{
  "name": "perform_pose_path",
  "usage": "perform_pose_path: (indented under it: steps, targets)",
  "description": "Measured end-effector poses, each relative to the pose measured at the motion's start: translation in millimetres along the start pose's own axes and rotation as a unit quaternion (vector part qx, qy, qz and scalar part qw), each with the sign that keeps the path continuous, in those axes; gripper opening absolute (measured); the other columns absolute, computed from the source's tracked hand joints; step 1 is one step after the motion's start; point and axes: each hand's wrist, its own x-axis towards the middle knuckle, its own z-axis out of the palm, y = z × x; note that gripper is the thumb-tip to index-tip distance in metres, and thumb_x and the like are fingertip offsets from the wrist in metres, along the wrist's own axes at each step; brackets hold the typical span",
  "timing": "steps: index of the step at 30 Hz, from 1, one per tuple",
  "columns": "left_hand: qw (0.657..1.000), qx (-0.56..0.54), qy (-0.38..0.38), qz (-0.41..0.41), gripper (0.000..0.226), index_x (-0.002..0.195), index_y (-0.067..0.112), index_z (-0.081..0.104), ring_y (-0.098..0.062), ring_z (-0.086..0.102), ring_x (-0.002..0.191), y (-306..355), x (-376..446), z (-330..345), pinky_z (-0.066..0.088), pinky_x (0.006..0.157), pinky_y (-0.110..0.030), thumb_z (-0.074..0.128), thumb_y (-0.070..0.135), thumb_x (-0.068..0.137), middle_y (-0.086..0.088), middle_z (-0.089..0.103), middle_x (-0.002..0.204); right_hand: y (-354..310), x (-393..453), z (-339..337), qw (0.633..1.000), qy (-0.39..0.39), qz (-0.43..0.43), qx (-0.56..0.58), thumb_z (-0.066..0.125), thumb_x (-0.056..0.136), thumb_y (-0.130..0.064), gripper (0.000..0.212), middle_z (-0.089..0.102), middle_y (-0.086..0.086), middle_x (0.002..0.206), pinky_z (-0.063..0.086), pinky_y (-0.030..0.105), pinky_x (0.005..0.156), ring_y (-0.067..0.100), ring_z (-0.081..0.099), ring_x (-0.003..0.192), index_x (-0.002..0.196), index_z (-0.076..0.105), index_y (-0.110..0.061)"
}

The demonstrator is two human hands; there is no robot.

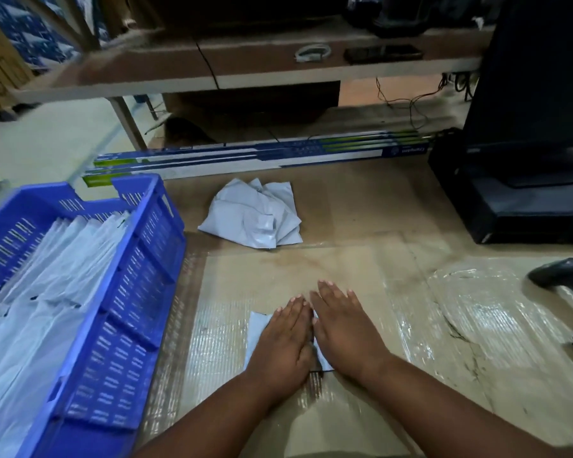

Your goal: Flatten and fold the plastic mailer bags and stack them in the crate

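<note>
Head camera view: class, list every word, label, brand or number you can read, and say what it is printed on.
Nothing reads for certain.
Long box behind the crumpled mailer pile: a brand word printed upside down near its right end, too blurred to quote.
Black computer case: small pale marking, too small to read.
Blue crate and the mailer under both hands: no visible text.

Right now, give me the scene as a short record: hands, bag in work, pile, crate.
left hand: flat, palm down on the bag
right hand: flat, palm down beside the left
bag in work: small, grey-white, mostly covered by both hands, on the cardboard surface
unfolded pile: crumpled mailers, beyond the hands
blue crate: to the left, holds stacked mailers
</note>
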Motion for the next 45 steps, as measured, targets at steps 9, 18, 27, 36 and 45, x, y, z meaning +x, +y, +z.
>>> perform_pose_path:
  steps: [9, 18, 27, 36, 45]
  targets:
    - [0.978, 0.203, 0.023, 0.037, 0.065, 0.158, 0.005, 0.045, -0.032, 0.034, 0.157, -14.7, -10.6, -8.2, 0.029, 0.126, -0.055, 0.044, 0.043, 0.105, -0.015, 0.041, 0.166, 1.6, -8.8, 32.9, 0.999, 0.013, 0.024, -0.034, 0.022, 0.106, -0.063, 0.067, 0.018, 0.012, 0.175, 0.016, 0.062, 0.126, 0.031, 0.014, 0.162, 0.165, 0.032, -0.033]
    - [0.989, 0.148, 0.017, 0.024, 0.070, 0.168, 0.009, 0.020, -0.024, 0.005, 0.165, -28.3, -15.6, 4.6, 0.016, 0.131, -0.051, 0.032, 0.046, 0.110, -0.011, 0.009, 0.177, 4.3, -7.6, 42.3, 0.999, 0.030, 0.019, -0.024, 0.020, 0.106, -0.062, 0.068, 0.008, 0.011, 0.177, 0.012, 0.059, 0.128, 0.030, 0.004, 0.163, 0.168, 0.022, -0.032]
    - [0.999, -0.042, 0.023, 0.018, 0.066, 0.170, 0.017, 0.014, -0.005, 0.000, 0.163, -42.8, -21.1, -4.2, 0.010, 0.133, -0.041, 0.032, 0.040, 0.111, 0.005, 0.002, 0.178, 0.1, -8.6, 32.0, 0.998, 0.015, 0.027, -0.055, 0.018, 0.108, -0.062, 0.072, 0.006, 0.011, 0.176, 0.009, 0.062, 0.127, 0.032, 0.006, 0.163, 0.168, 0.020, -0.024]
    - [0.986, 0.130, 0.097, 0.041, 0.065, 0.161, 0.007, 0.040, -0.028, 0.020, 0.162, -52.6, -40.7, -21.6, 0.023, 0.130, -0.050, 0.046, 0.037, 0.104, -0.014, 0.026, 0.173, -37.9, -12.2, 41.1, 0.997, -0.005, -0.051, -0.065, 0.030, 0.108, -0.051, 0.065, 0.018, 0.006, 0.176, 0.021, 0.060, 0.125, 0.033, 0.020, 0.160, 0.165, 0.031, -0.022]
    - [0.986, 0.158, 0.049, 0.031, 0.071, 0.165, 0.007, 0.030, -0.028, 0.013, 0.164, -61.7, -54.9, -5.6, 0.021, 0.128, -0.051, 0.041, 0.042, 0.105, -0.014, 0.019, 0.175, -40.2, -11.5, 37.4, 0.996, -0.018, -0.040, -0.084, 0.027, 0.108, -0.053, 0.066, 0.017, 0.006, 0.176, 0.013, 0.064, 0.126, 0.034, 0.018, 0.161, 0.165, 0.031, -0.021]
